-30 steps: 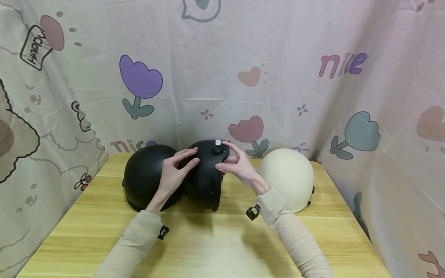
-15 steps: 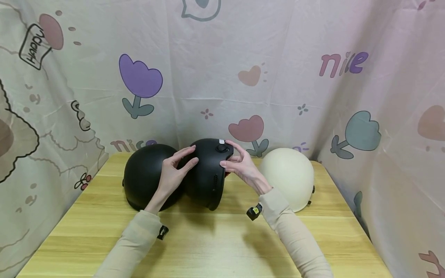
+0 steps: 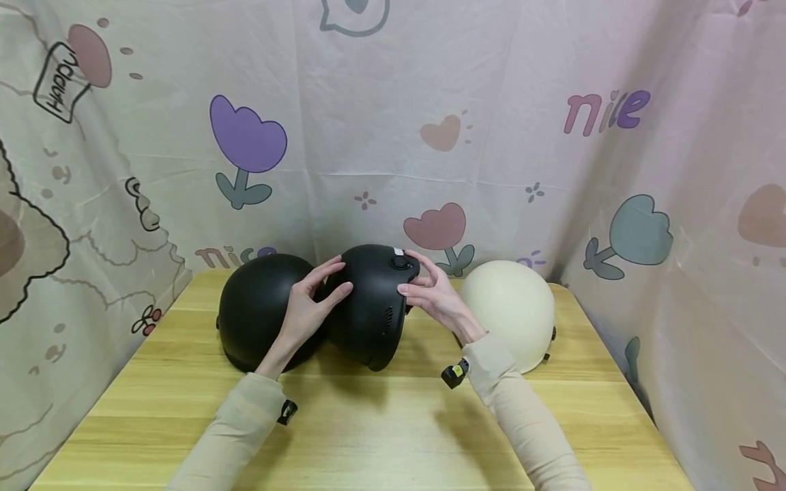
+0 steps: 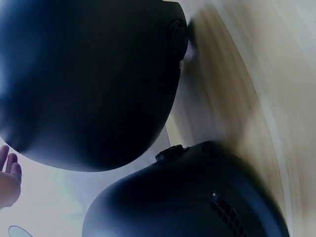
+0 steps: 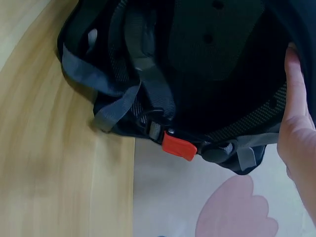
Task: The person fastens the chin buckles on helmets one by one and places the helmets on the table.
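The middle black helmet (image 3: 368, 307) is tilted, its brim facing right. My right hand (image 3: 437, 300) grips that brim, thumb outside and the other fingers partly hidden behind it. In the right wrist view, my right hand (image 5: 298, 123) holds the rim, and the dark lining, grey straps (image 5: 94, 76) and a red buckle tab (image 5: 178, 145) show inside. My left hand (image 3: 307, 307) touches the dome's left side with thumb and fingers spread. Just left of it stands another black helmet (image 3: 258, 307), dome up. Whether the middle helmet's lower edge rests on the table is unclear.
A cream helmet (image 3: 510, 314) stands on the right of the wooden table (image 3: 368, 436), behind my right forearm. A patterned cloth (image 3: 368, 123) hangs behind the table and along both sides.
The middle helmet has turned, its brim, knob and white sticker shifting right along with my right hand. My left hand has stayed nearly in place, as have the other helmets.
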